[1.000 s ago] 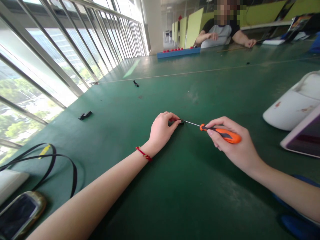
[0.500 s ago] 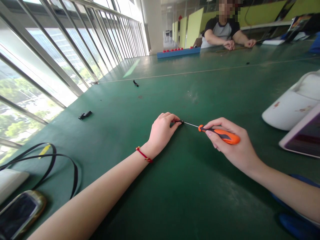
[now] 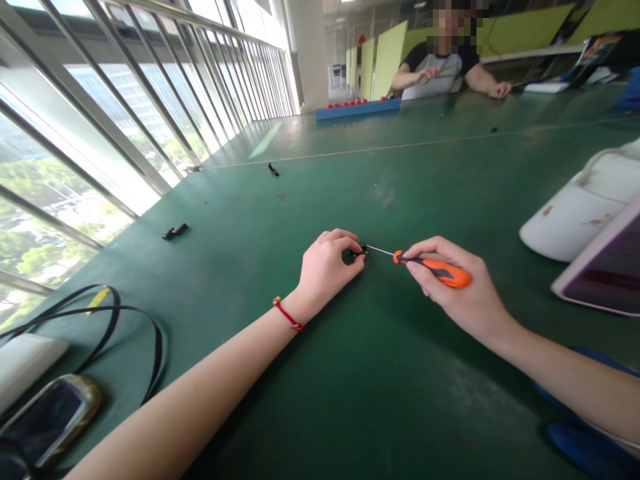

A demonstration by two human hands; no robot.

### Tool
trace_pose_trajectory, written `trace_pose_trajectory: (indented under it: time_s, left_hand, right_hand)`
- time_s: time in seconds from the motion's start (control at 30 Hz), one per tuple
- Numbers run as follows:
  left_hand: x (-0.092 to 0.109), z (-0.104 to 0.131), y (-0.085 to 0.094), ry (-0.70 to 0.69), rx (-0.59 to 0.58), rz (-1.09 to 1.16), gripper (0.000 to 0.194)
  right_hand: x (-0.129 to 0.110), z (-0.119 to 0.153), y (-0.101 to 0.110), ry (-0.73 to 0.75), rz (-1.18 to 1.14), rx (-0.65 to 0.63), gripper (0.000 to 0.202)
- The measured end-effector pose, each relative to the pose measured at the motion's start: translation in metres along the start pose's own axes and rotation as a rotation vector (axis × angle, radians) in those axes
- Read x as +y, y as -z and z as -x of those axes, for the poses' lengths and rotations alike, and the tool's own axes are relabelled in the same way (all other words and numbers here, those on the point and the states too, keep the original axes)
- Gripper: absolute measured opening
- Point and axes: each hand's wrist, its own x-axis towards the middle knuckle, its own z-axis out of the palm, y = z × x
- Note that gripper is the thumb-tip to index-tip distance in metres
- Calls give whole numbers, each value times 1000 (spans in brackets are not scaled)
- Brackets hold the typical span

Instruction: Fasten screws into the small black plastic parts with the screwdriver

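My left hand (image 3: 327, 263), with a red cord bracelet (image 3: 289, 316) at the wrist, pinches a small black part (image 3: 358, 251) between thumb and fingers just above the green tabletop. The fingers hide much of that part, and its exact kind cannot be made out. Wrapped round the orange and dark grey handle of a screwdriver (image 3: 440, 271) is my right hand (image 3: 463, 293). The thin metal shaft points left, its tip at the black part; whether it touches is too small to tell.
Two small black pieces (image 3: 175, 231) (image 3: 273, 169) lie farther off on the green table (image 3: 320, 400). At lower left are a phone (image 3: 45, 420), a white box (image 3: 30, 363) and a black strap (image 3: 155, 340). A white container (image 3: 565, 220) stands right. Across sits a person (image 3: 440, 67) near a blue rack (image 3: 357, 109).
My left fingers have shifted around the black part, showing more of it. The screwdriver has moved slightly left with my right hand. The person opposite has raised one hand.
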Motion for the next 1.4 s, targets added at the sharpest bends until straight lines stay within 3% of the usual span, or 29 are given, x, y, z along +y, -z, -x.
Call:
trace_pose_trajectory:
  time_s: [0.1, 0.23, 0.37, 0.5, 0.6, 0.7, 0.93, 1.1, 1.4]
  left_hand:
    - [2, 0, -2, 15, -64, -25, 9]
    - [-6, -3, 11, 28, -34, 0, 10]
    - [-41, 4, 52, 127, 70, -33, 10]
    - [-91, 27, 106, 429, 177, -237, 13]
    - [-118, 43, 138, 544, 174, -388, 25]
    - [-136, 50, 157, 734, 165, -464, 30]
    - [-158, 54, 177, 876, 62, -405, 38]
    - [-147, 50, 186, 995, 151, -284, 48]
    - [-142, 54, 179, 1008, 112, -245, 46]
  right_hand:
    - [0, 0, 0, 3, 4, -4, 12]
    - [-1, 0, 0, -3, -1, -22, 12]
    - [-4, 1, 0, -17, -19, -57, 13]
    - [-6, 1, -3, -26, -22, -74, 13]
    - [-5, 0, -4, -32, -26, -86, 13]
    - [-5, 0, -4, -35, -33, -102, 13]
    - [-4, 1, -3, -29, -23, -111, 13]
    - [-3, 1, -3, -29, -22, -109, 13]
    - [-2, 1, -3, -25, -19, -117, 14]
